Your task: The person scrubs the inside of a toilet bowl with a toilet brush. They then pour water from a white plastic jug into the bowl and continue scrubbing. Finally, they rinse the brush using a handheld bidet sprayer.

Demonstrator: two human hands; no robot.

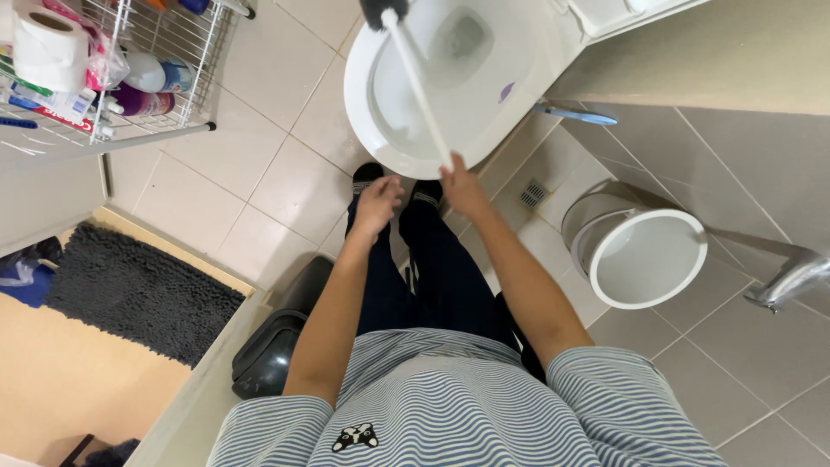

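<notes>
Head view looks straight down at a person standing before a white toilet bowl. Right hand is closed around the near end of a white toilet brush handle, whose dark head reaches into the far side of the bowl. Left hand hangs loosely open, holding nothing, just beside the right one. A white round bin stands on the tiled floor to the right; a wire rack with bottles and a paper roll sits far left.
</notes>
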